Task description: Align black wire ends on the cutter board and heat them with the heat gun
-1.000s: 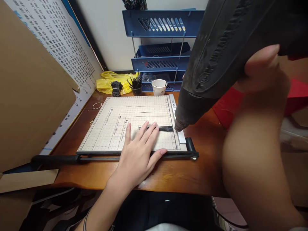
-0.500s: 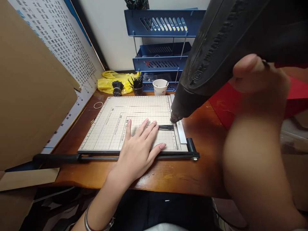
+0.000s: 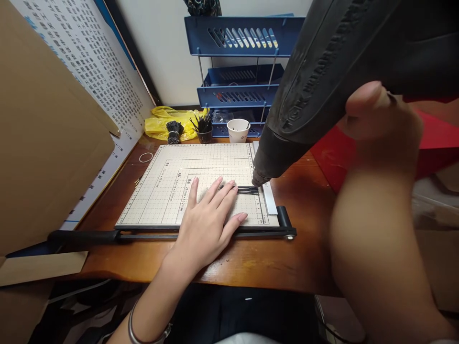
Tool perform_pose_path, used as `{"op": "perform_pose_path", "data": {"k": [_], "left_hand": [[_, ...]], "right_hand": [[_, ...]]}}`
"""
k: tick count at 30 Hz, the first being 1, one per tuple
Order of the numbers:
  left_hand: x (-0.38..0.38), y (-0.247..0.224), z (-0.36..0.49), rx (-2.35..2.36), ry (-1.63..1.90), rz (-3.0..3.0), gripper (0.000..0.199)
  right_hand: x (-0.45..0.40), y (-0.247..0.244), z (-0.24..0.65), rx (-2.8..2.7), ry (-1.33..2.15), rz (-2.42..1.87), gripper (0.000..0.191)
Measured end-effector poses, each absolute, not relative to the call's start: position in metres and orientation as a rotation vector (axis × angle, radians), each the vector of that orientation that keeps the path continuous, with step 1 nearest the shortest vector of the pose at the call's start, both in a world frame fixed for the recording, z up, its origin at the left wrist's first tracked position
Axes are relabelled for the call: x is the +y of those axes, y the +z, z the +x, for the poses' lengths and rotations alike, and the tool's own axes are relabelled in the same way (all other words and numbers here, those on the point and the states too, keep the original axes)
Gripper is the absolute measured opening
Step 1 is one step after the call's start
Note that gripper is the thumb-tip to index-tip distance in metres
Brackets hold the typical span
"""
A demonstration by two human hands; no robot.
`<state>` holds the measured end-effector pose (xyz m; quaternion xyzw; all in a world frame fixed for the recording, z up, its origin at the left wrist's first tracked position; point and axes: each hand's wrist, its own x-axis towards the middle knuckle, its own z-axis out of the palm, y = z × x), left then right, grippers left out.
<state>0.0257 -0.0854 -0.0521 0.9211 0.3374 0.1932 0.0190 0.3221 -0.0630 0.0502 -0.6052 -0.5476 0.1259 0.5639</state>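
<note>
My left hand (image 3: 210, 220) lies palm down with fingers spread on the cream cutting board (image 3: 165, 191). Its fingertips rest over the left part of a row of thin black strips (image 3: 248, 190), whose right ends point toward the board's metal edge strip (image 3: 269, 198). My right hand (image 3: 382, 119) is wrapped round a large black heat gun (image 3: 308, 91), thumb showing and blurred below. The gun tilts down to the left, and its nozzle is just above the right ends of the strips. The black blade arm (image 3: 147, 235) lies along the board's front edge.
Behind the board stand a tied black bundle (image 3: 174, 132), a small dark cup of black strips (image 3: 204, 136), a white paper cup (image 3: 238, 131) and a yellow bag (image 3: 156, 125). Blue shelves (image 3: 236, 95) rise at the back. Cardboard (image 3: 46, 134) is at left, something red (image 3: 435, 136) at right.
The heat gun nozzle has shifted slightly left and down along the strips, with my right hand moving a little left. My left hand stays in nearly the same place.
</note>
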Motion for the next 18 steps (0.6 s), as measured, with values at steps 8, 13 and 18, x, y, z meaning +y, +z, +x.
{"op": "perform_pose_path", "data": {"k": [8,13,18], "left_hand": [[-0.0824,-0.0529,0.0282,1.067,0.531,2.879,0.060],[-0.0827,-0.0524,0.0276,1.055,0.535,2.888,0.058],[-0.0832,-0.0518,0.0268,1.043,0.550,2.880,0.056]], "right_hand": [[-0.0642,0.0472,0.3285,-1.284,0.194,-1.471,0.050],[-0.0636,0.0488,0.3264,-1.337,0.159,-1.489,0.049],[-0.0655,0.0518,0.3262,-1.194,0.075,-1.690,0.047]]}}
